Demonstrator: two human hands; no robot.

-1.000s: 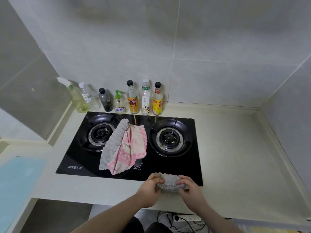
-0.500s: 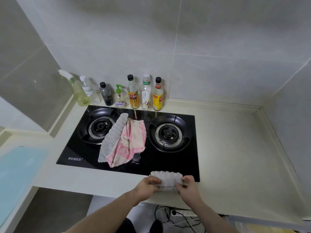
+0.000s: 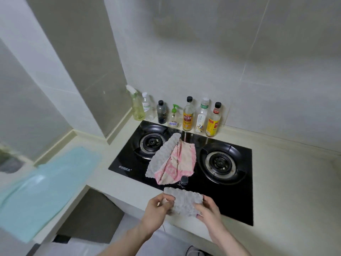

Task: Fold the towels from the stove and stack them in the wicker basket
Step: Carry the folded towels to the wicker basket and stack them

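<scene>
A folded grey towel (image 3: 185,200) is held over the front edge of the black stove (image 3: 238,200). My left hand (image 3: 156,209) grips its left end and my right hand (image 3: 208,209) grips its right end. Another grey towel (image 3: 162,154) and a pink patterned towel (image 3: 179,163) lie crumpled between the two burners. No wicker basket is in view.
Several bottles (image 3: 188,115) line the wall behind the stove. A stove knob (image 3: 184,180) sits just beyond the held towel. A light blue mat (image 3: 42,189) covers the counter at the left. Pale counter (image 3: 295,191) extends to the right.
The view has swung to the left. The folded grey towel now shows a wider flat face, with my hands slightly further apart on its ends.
</scene>
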